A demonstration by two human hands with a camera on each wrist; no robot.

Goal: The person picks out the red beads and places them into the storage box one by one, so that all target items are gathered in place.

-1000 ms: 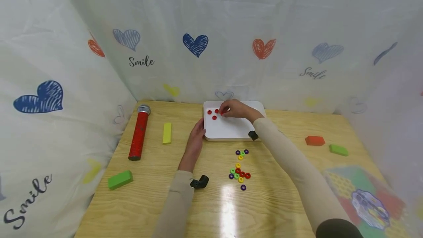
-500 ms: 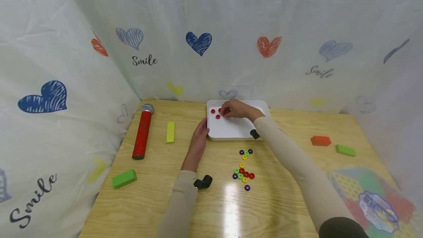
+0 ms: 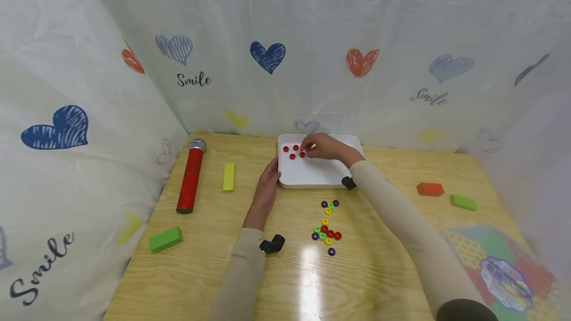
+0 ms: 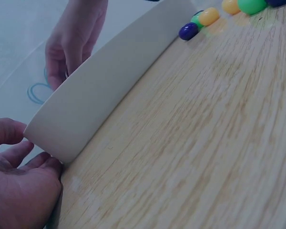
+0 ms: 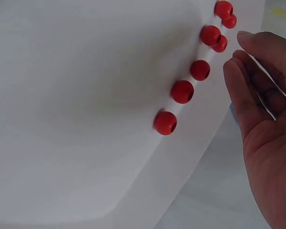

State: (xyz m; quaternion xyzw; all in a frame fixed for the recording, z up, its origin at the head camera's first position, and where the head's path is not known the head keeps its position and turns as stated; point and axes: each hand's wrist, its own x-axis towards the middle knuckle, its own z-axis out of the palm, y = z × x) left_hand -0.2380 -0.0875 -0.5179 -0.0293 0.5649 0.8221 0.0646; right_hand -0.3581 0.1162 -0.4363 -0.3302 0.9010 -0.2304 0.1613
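A white tray (image 3: 312,177) stands at the back of the table, with several red beads (image 3: 292,156) inside its left part. My left hand (image 3: 266,182) holds the tray's left front corner; in the left wrist view a digit touches the upper rim and curled fingers (image 4: 50,164) lie at the lower edge. Over the tray, my right hand (image 3: 323,146) is close to the rightmost visible red bead (image 3: 302,154). The right wrist view shows a gap between its thumb (image 5: 264,45) and fingers, with nothing held. Red beads (image 5: 182,91) line up beside that hand there.
Purple, green, yellow and red beads (image 3: 330,234) lie loose in front of the tray. Leftward are a red microphone (image 3: 189,177), a yellow block (image 3: 229,177) and a green block (image 3: 166,239). An orange block (image 3: 430,189) and another green block (image 3: 463,202) lie right.
The right fingers have drawn slightly right, off a red bead that now lies uncovered in the tray. The left hand stays at the tray's corner. The head view has shifted a little.
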